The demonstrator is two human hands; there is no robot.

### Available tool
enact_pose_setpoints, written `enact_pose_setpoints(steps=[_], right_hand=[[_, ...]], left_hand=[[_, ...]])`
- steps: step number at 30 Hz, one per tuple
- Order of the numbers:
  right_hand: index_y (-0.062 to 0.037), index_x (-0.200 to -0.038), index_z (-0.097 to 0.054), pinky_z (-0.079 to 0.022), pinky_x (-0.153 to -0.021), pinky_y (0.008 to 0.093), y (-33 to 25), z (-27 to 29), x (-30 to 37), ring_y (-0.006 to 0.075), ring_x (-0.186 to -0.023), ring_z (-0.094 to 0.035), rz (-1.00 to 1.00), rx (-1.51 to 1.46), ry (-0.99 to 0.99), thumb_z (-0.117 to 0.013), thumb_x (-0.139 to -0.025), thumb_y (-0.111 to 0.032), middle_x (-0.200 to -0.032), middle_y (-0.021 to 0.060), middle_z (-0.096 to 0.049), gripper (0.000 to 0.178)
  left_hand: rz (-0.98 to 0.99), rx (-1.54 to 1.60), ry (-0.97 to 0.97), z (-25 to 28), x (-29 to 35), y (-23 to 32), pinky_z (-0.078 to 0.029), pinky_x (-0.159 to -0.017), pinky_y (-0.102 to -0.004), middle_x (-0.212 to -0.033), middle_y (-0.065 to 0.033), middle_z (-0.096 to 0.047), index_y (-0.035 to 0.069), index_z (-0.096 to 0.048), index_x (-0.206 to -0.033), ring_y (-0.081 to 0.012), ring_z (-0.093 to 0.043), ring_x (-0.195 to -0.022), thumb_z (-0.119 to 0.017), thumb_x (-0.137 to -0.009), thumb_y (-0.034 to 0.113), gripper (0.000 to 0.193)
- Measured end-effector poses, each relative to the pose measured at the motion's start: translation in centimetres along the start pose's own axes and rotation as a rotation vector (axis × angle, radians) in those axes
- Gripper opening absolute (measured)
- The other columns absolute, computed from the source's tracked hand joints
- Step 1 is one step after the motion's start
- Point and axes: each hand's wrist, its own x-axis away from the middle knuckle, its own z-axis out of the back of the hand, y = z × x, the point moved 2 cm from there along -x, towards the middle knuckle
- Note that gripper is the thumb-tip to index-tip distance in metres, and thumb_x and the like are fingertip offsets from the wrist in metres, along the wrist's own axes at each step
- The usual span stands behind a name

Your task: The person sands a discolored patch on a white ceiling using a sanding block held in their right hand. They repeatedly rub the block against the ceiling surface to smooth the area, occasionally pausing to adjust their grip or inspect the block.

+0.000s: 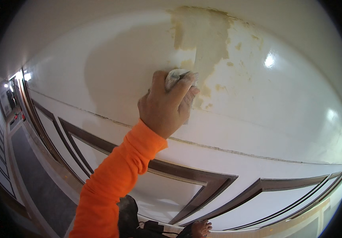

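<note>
There is a single view, from a fisheye camera worn on the person's head. It faces a glossy white wall [111, 71] at close range, with the yellowed patch [206, 43] high in the middle of the picture. Below that patch the brown-trimmed panels [202, 182] curve across; far left of it a corridor [4, 119] recedes. Straight edges bend toward the rim.

This is an indoor corridor of a building under repainting or repair. A glossy white wall [111, 67] fills the frame, with a patch of stripped, yellowish plaster [206, 43] at upper centre, dark-framed wall panels [202, 182] along the bottom, and a long carpeted hallway [4, 119] receding at far left.
</note>
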Motion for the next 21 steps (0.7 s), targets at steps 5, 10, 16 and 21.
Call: enact_pose_setpoints(steps=[5,10,16,21], right_hand=[[-0.0109,-0.147,-0.031,-0.037,-0.097,0.0662,0.7,-2.7,-1.7,0.0514,-0.131,-0.033,-0.022,0.07,0.108,-0.039,-0.094,-0.052,-0.152,0.0268,-0.025,0.068],[-0.0081,-0.147,-0.03,-0.035,-0.1,0.0662,-0.6,0.3,-0.1,0.0514,-0.131,-0.033,-0.05,-0.049,0.034,-0.04,-0.094,-0.053,-0.152,0.0283,-0.024,0.07],[-0.0039,-0.146,-0.031,-0.034,-0.1,0.0664,-0.6,0.0,-0.3,0.0532,-0.131,-0.032,-0.06,-0.061,0.079,-0.043,-0.093,-0.055,-0.15,0.0295,-0.026,0.074],[-0.0054,-0.148,-0.029,-0.034,-0.102,0.0648,0.6,-1.6,-0.5,0.0533,-0.132,-0.031,0.074,0.056,0.064,-0.047,-0.09,-0.056,-0.15,0.0299,-0.025,0.079]], left_hand=[[-0.081,-0.06,0.064,-0.7,-6.8,0.4,-0.055,-0.052,-0.037,-0.096,-0.0081,-0.053,0.022,-0.067,-0.104,-0.0263,-0.064,-0.069,-0.074,-0.079,0.028,0.027],[-0.052,-0.044,0.05,-0.2,-2.4,0.1,-0.054,-0.051,-0.0379,-0.092,-0.0104,-0.055,0.02,-0.067,-0.101,-0.0277,-0.064,-0.066,-0.071,-0.082,0.027,0.02],[-0.03,-0.073,0.119,0.1,-6.7,0.2,-0.055,-0.059,-0.0404,-0.094,-0.013,-0.059,0.017,-0.068,-0.105,-0.0315,-0.064,-0.074,-0.073,-0.082,0.028,0.026],[-0.058,-0.056,0.021,-0.7,-2.9,-0.2,-0.055,-0.054,-0.0412,-0.095,-0.0135,-0.055,0.021,-0.067,-0.103,-0.032,-0.064,-0.068,-0.071,-0.082,0.03,0.024]])
